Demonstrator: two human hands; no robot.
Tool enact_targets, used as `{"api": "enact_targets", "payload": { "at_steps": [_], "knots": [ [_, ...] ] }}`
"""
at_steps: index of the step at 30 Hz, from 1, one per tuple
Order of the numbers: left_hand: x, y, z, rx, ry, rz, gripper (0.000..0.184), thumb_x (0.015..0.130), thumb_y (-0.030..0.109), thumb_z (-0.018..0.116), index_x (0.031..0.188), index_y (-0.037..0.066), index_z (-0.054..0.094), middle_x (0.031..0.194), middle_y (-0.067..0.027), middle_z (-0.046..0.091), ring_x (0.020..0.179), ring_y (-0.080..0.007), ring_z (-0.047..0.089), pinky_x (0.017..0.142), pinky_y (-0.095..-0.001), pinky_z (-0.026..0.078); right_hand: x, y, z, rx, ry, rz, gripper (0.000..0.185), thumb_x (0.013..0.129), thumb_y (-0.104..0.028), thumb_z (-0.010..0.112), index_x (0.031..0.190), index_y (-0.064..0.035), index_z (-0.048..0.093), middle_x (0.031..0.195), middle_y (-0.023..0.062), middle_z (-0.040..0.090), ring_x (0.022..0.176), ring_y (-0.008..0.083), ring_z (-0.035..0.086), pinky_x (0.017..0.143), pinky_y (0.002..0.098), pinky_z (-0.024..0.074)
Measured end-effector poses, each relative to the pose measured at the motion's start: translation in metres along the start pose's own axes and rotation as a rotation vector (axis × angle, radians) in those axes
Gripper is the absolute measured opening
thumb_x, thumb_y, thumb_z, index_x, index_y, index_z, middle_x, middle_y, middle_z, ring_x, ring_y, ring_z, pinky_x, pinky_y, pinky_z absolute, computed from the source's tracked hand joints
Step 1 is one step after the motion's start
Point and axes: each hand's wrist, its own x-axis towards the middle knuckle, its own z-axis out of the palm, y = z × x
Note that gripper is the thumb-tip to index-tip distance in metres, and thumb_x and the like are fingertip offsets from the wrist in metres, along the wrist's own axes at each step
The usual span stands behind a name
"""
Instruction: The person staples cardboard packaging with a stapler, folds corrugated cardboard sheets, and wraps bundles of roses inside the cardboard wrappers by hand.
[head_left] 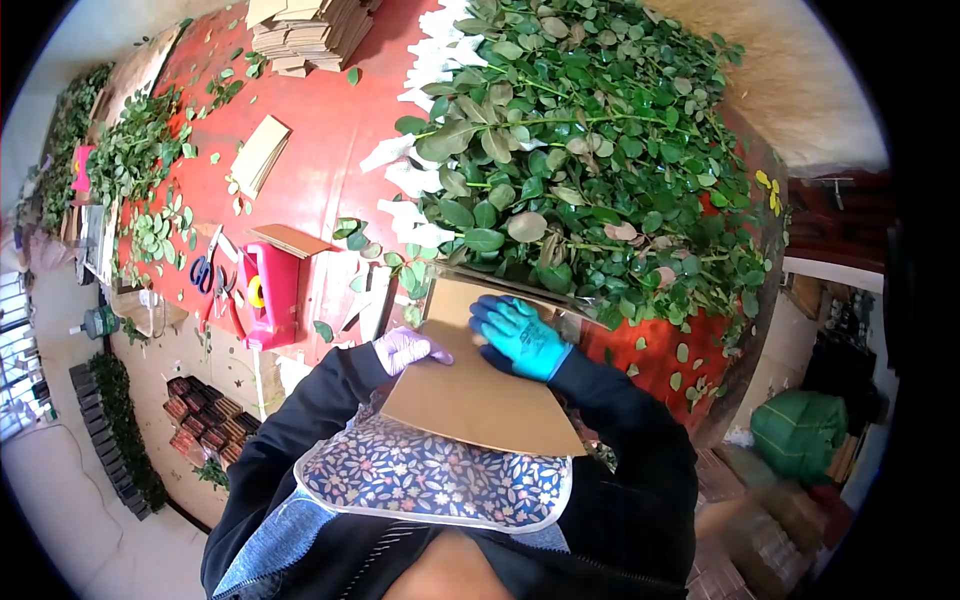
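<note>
A brown cardboard sheet (475, 400) lies in front of my body, its near end curving over a floral apron (430, 470). My left hand (408, 350), in a thin purple glove, grips the sheet's left edge with the thumb on top. My right hand (525, 338), in a teal and dark blue work glove, lies flat on the sheet's upper right part, fingers stretched out. Just beyond the hands, a large pile of leafy rose stems (590, 170) covers the table, with white wraps (410, 180) at the left ends.
On the red table (330, 130) are a pink tape dispenser (272, 295), blue-handled scissors (203, 272), red-handled pruners (228, 300) and a stack of folded cardboard (310, 35). Loose leaves (160, 230) lie at the left. A green bundle (800, 435) stands at the right.
</note>
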Motion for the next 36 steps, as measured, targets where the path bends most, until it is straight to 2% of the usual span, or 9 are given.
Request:
{"api": "enact_targets", "payload": {
  "at_steps": [3,8,12,14,21,29,32,34,36],
  "knots": [
    [0.007,0.002,-0.004,-0.004,-0.014,-0.043,0.052,0.104,0.041,0.036,0.109,-0.001,0.068,0.109,-0.0143,0.069,0.104,-0.0274,0.064,0.096,-0.0377,0.047,-0.007,0.019,0.030,0.580,-0.016,0.236,0.044,0.097,-0.017,0.053,0.139,-0.0053,0.046,0.137,0.0170,0.052,0.126,0.0328,0.050,0.109,0.0389,0.0368],
    [0.013,-0.002,-0.008,0.048,-0.020,-0.064,0.052,0.105,0.040,0.034,0.106,-0.001,0.067,0.105,-0.0151,0.070,0.098,-0.0284,0.066,0.092,-0.0378,0.050,-0.023,0.030,0.064,0.985,-0.037,0.473,0.053,0.092,-0.004,0.054,0.143,-0.0051,0.040,0.142,0.0187,0.048,0.131,0.0337,0.046,0.112,0.0375,0.0347],
    [0.012,-0.008,-0.010,0.079,-0.038,-0.073,0.051,0.105,0.039,0.035,0.107,-0.001,0.067,0.103,-0.0152,0.070,0.097,-0.0285,0.066,0.092,-0.0383,0.050,-0.010,0.014,0.024,0.293,-0.075,-0.040,0.053,0.087,-0.001,0.060,0.138,-0.0047,0.046,0.135,0.0204,0.052,0.120,0.0310,0.054,0.104,0.0395,0.0435],
    [0.015,-0.011,-0.011,0.098,-0.034,0.037,0.043,0.104,0.034,0.041,0.110,0.000,0.066,0.106,-0.0141,0.070,0.101,-0.0270,0.065,0.094,-0.0373,0.049,-0.025,0.024,0.062,0.605,0.012,0.060,0.050,0.093,-0.009,0.058,0.141,-0.0070,0.043,0.144,0.0158,0.045,0.130,0.0327,0.047,0.107,0.0354,0.0397],
    [0.020,-0.008,0.008,0.060,0.215,0.120,0.032,0.100,0.026,0.053,0.110,0.001,0.069,0.104,-0.0135,0.071,0.099,-0.0236,0.066,0.090,-0.0336,0.051,-0.046,0.043,0.114,1.369,0.135,0.450,0.042,0.097,-0.026,0.052,0.135,-0.0082,0.050,0.133,0.0132,0.054,0.118,0.0271,0.053,0.102,0.0365,0.0445],
    [0.013,-0.001,-0.003,0.130,0.003,-0.089,0.028,0.097,0.023,0.058,0.115,0.002,0.067,0.102,-0.0130,0.070,0.095,-0.0229,0.067,0.086,-0.0331,0.052,-0.046,0.068,0.135,1.597,0.228,0.576,0.042,0.098,-0.036,0.049,0.131,-0.0099,0.054,0.128,0.0122,0.057,0.113,0.0249,0.055,0.099,0.0385,0.0460],
    [0.015,0.008,-0.006,0.199,0.154,0.142,0.023,0.092,0.024,0.065,0.096,0.001,0.065,0.085,-0.0112,0.068,0.078,-0.0249,0.066,0.070,-0.0345,0.052,-0.042,0.069,0.126,1.508,0.219,0.570,0.043,0.096,-0.034,0.050,0.132,-0.0106,0.053,0.131,0.0130,0.055,0.116,0.0268,0.053,0.100,0.0398,0.0441],
    [0.012,0.036,-0.015,0.594,0.317,0.059,0.028,0.084,0.026,0.072,0.083,0.002,0.058,0.076,-0.0103,0.062,0.070,-0.0276,0.062,0.062,-0.0365,0.048,-0.039,0.069,0.120,1.434,0.205,0.561,0.043,0.095,-0.032,0.051,0.133,-0.0111,0.053,0.133,0.0136,0.053,0.118,0.0281,0.051,0.101,0.0407,0.0428],
    [0.005,0.072,-0.012,0.909,0.663,0.015,0.036,0.065,0.015,0.081,0.094,0.005,0.063,0.086,-0.0121,0.061,0.079,-0.0304,0.060,0.072,-0.0391,0.049,-0.033,0.067,0.111,1.325,0.177,0.540,0.044,0.094,-0.031,0.052,0.133,-0.0116,0.052,0.135,0.0142,0.051,0.120,0.0293,0.049,0.102,0.0415,0.0416]
  ]
}}
